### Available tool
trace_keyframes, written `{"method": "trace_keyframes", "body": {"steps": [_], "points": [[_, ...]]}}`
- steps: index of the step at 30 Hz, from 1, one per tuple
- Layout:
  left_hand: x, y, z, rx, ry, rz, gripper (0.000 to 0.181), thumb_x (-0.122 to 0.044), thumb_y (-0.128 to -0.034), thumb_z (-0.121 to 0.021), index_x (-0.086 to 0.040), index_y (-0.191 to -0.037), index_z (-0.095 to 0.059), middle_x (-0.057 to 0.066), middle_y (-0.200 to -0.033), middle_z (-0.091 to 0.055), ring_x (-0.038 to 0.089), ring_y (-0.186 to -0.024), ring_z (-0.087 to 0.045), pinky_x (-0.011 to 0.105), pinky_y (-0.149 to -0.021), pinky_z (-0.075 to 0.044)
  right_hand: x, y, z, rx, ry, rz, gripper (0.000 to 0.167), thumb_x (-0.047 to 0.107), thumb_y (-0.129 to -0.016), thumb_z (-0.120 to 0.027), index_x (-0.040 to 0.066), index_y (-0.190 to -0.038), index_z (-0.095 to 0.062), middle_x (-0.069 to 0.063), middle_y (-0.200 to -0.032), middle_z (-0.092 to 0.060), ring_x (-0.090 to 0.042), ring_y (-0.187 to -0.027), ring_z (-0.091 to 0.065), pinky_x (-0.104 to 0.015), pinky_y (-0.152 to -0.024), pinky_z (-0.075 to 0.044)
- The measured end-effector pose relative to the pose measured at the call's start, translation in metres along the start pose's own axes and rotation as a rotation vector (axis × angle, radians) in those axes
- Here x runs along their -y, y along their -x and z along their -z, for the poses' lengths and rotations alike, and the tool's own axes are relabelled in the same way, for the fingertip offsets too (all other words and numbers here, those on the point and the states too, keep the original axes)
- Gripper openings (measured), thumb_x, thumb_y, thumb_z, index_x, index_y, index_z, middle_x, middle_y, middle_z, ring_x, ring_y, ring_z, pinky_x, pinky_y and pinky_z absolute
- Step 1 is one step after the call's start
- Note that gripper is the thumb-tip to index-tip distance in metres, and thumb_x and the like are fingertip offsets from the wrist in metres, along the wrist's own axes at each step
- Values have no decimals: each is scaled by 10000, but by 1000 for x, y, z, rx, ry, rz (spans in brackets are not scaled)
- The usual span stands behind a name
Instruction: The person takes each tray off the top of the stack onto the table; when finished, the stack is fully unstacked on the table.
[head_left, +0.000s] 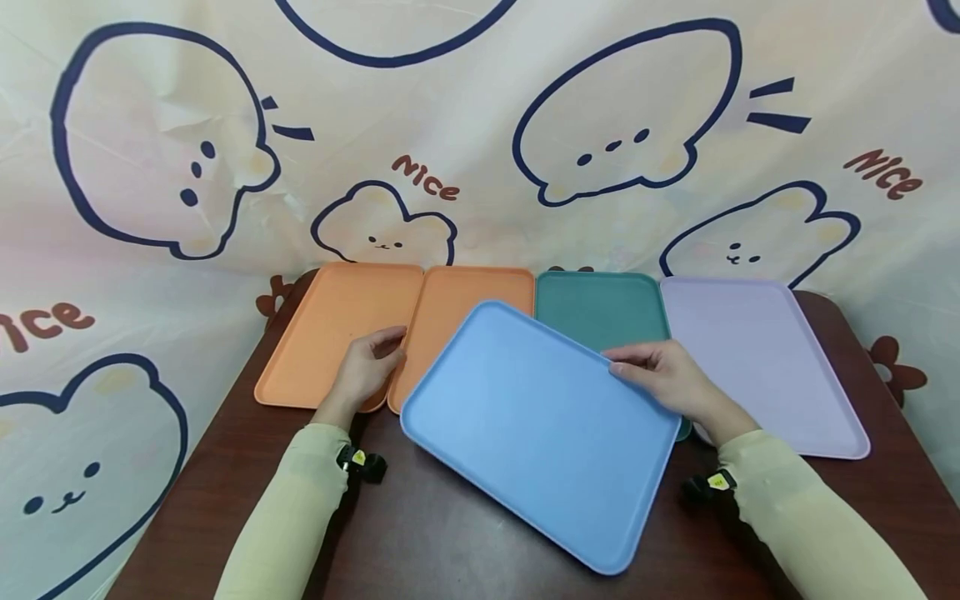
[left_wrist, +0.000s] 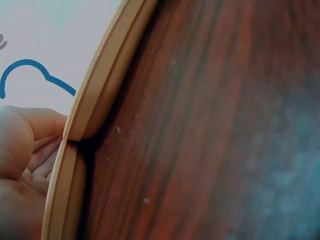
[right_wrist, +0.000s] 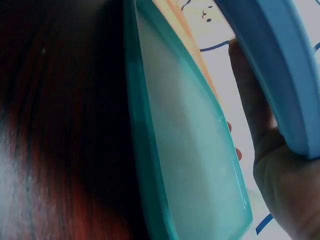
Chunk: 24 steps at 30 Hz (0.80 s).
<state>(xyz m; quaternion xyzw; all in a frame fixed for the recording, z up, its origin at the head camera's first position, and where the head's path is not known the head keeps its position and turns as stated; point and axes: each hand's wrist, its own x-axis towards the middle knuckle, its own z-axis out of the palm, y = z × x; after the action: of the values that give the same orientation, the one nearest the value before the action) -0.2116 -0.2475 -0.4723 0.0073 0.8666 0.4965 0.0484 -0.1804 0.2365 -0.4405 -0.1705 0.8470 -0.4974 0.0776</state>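
A blue tray (head_left: pixel 540 433) hangs tilted over the table, and my right hand (head_left: pixel 663 375) pinches its upper right edge between thumb and fingers. In the right wrist view, that hand (right_wrist: pixel 280 175) is behind the blue tray's rim (right_wrist: pixel 280 65). My left hand (head_left: pixel 367 367) is over the seam between the left orange tray (head_left: pixel 337 333) and the second orange tray (head_left: pixel 442 317), with its fingers bent slightly. The left wrist view has this hand (left_wrist: pixel 25 155) just above the adjoining orange rims; whether it touches them is unclear. The blue tray partly covers the second orange tray and the green tray (head_left: pixel 600 304).
A lilac tray (head_left: pixel 765 367) lies at the right end of the row, beside the green one. All stand on a dark brown wooden table (head_left: pixel 420 517). Behind the table's far edge hangs a pale cloth (head_left: pixel 480 117) printed with cartoon bears.
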Motion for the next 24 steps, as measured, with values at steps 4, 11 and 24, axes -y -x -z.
{"method": "trace_keyframes", "body": {"steps": [4, 11, 24], "points": [[0, 0, -1, -5, -12, -6, 493, -37, -1075, -598, 4, -1563, -541, 229, -1602, -553, 396, -1505, -525, 528, -1222, -467, 0, 4, -2, 84, 1, 18, 251, 112, -1046, -708, 4, -1257, -791, -202, -1209, -801, -35, -955, -761, -232, -795, -628], [-1, 1, 0, 1, 7, 5, 493, -35, -1082, -593, 2, -1570, -533, 231, -1606, -547, 393, -1512, -516, 534, -1232, -455, -1, 11, -11, 197, -31, 77, 243, 73, -1039, -703, 1, -1254, -790, -173, -1165, -817, -67, -944, -778, -258, -789, -639], [-1, 0, -2, 0, 16, 23, 493, -43, -1081, -602, -1, -1568, -536, 224, -1613, -541, 390, -1517, -511, 532, -1236, -450, 4, 21, -26, 347, -28, 176, 219, 46, -1049, -677, -18, -1224, -792, -177, -1131, -823, -64, -913, -781, -287, -748, -655]]}}
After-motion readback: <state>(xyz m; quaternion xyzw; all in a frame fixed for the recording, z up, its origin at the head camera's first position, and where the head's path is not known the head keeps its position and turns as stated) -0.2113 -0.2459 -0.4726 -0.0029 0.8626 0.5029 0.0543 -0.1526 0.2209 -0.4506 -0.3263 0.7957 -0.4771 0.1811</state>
